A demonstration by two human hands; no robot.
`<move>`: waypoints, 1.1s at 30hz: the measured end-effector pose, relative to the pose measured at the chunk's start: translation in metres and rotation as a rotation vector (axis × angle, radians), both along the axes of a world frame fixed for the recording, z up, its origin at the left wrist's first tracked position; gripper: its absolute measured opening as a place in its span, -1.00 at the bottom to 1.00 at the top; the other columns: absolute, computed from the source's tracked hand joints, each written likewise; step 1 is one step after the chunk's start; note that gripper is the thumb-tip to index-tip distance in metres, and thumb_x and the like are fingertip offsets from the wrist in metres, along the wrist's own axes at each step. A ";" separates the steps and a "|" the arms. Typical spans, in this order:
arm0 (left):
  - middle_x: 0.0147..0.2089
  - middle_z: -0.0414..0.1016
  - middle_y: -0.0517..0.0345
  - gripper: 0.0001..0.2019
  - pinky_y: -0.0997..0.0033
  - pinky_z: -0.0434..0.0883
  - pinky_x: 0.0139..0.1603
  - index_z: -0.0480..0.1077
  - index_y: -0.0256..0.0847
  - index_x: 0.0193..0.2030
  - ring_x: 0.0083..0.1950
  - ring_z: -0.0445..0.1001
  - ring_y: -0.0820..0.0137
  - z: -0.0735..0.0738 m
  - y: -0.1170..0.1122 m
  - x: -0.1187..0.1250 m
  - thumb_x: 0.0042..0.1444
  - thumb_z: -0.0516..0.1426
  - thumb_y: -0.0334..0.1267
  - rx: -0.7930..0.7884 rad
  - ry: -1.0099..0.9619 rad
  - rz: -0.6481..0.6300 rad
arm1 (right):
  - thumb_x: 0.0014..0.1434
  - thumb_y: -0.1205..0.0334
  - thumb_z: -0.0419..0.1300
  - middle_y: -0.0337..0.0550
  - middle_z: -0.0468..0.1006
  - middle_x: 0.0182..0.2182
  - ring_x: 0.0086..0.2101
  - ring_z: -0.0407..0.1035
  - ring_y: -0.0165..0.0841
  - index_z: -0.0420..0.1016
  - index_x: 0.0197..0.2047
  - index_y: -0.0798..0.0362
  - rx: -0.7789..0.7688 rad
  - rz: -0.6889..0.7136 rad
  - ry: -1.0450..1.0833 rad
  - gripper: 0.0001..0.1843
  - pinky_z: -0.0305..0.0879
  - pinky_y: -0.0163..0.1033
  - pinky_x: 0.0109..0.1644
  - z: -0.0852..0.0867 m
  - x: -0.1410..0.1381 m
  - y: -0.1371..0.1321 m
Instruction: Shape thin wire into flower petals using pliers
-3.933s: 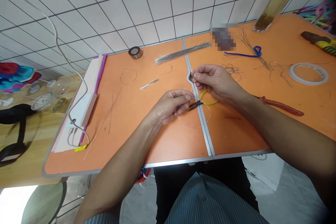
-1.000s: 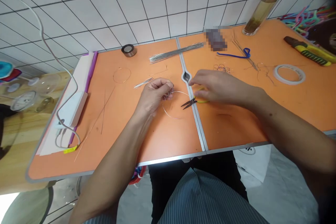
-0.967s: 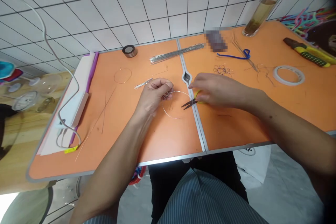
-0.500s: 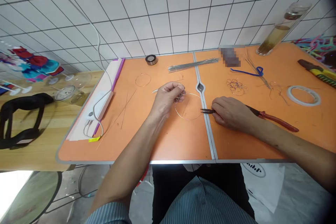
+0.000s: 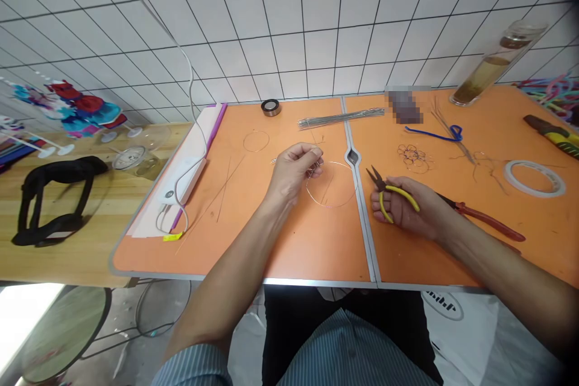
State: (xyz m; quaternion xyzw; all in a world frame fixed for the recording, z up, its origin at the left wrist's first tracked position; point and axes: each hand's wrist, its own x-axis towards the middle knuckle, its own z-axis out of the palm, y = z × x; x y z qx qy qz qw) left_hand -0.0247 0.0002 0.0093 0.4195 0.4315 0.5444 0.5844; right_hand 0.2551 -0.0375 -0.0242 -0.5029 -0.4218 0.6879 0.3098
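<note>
Between the thumb and fingers of my left hand [image 5: 296, 172] is a thin wire ring [image 5: 333, 206], its loop reaching right toward the table's seam. Some small wire coils seem to sit at my fingertips, mostly hidden by them. My right hand [image 5: 409, 208], turned palm up, holds yellow-handled pliers [image 5: 383, 187] with the jaws slightly parted and pointing up and left. The pliers are apart from the ring. Under my right wrist lie red-handled pliers [image 5: 491, 223]. Beyond my hands is a bundle of straight wires [image 5: 341, 118].
A roll of black tape [image 5: 271, 108] and another wire ring [image 5: 256, 141] lie left of the wires. A white power strip [image 5: 183, 182] with a cable is further left. On the right are a twisted wire flower [image 5: 414, 158], a white ring spool [image 5: 534, 178] and a glass bottle [image 5: 482, 75].
My right hand has rolled from palm down to palm up, so the pliers' yellow handles now show and the jaws have swung upward and parted. My left hand keeps its grip; the view has shifted slightly.
</note>
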 end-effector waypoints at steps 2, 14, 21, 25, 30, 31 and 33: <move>-0.39 0.51 0.26 -0.77 0.48 0.39 -0.36 0.51 -0.19 -0.36 -0.46 0.47 0.54 0.000 0.000 0.000 0.08 0.42 -0.15 -0.002 -0.003 0.015 | 0.37 -0.12 0.20 0.03 0.68 -0.25 -0.30 0.56 -0.10 0.51 -0.26 -0.08 -0.103 0.008 0.142 -0.69 0.56 0.05 -0.20 0.002 -0.005 0.001; -0.30 0.56 0.22 -0.79 0.47 0.46 -0.31 0.53 -0.19 -0.29 -0.42 0.52 0.53 0.001 -0.001 0.003 0.12 0.41 -0.15 0.050 -0.124 0.104 | 0.22 0.11 0.49 -0.21 0.59 -0.23 -0.29 0.40 -0.33 0.46 -0.14 -0.07 0.533 -0.090 -0.171 -0.70 0.36 -0.21 -0.25 0.065 -0.067 0.012; -0.32 0.55 0.23 -0.79 0.49 0.44 -0.32 0.54 -0.19 -0.29 -0.42 0.54 0.52 0.004 -0.001 0.004 0.13 0.40 -0.13 0.056 -0.140 0.124 | 0.20 0.27 0.44 -0.23 0.56 -0.25 -0.19 0.49 -0.29 0.41 -0.13 -0.07 0.739 -0.178 -0.149 -0.71 0.41 -0.17 -0.11 0.060 -0.074 0.028; -0.35 0.52 0.25 -0.80 0.48 0.44 -0.31 0.53 -0.19 -0.30 -0.42 0.53 0.52 0.006 -0.002 0.004 0.13 0.39 -0.14 0.058 -0.131 0.123 | 0.19 0.26 0.45 -0.23 0.55 -0.24 -0.17 0.49 -0.28 0.40 -0.13 -0.08 0.802 -0.206 -0.135 -0.70 0.45 -0.12 -0.02 0.052 -0.074 0.029; -0.35 0.52 0.25 -0.81 0.51 0.38 -0.37 0.51 -0.20 -0.33 -0.46 0.47 0.56 0.005 -0.003 0.007 0.14 0.37 -0.17 0.061 -0.110 0.132 | 0.22 0.22 0.45 -0.20 0.55 -0.25 -0.17 0.50 -0.24 0.40 -0.12 -0.10 0.809 -0.179 -0.122 -0.70 0.48 -0.07 0.00 0.041 -0.072 0.028; -0.35 0.52 0.25 -0.82 0.51 0.37 -0.38 0.51 -0.20 -0.33 -0.46 0.46 0.56 0.005 -0.003 0.007 0.15 0.37 -0.18 0.064 -0.106 0.133 | 0.24 0.22 0.45 -0.20 0.55 -0.25 -0.17 0.50 -0.24 0.40 -0.12 -0.10 0.806 -0.168 -0.117 -0.71 0.48 -0.06 0.00 0.040 -0.071 0.028; -0.36 0.52 0.24 -0.82 0.52 0.35 -0.39 0.51 -0.20 -0.33 -0.46 0.44 0.57 0.003 -0.004 0.008 0.15 0.37 -0.19 0.077 -0.097 0.134 | 0.25 0.22 0.43 -0.21 0.56 -0.27 -0.18 0.50 -0.24 0.40 -0.13 -0.10 0.806 -0.151 -0.113 -0.73 0.48 -0.07 -0.02 0.036 -0.069 0.027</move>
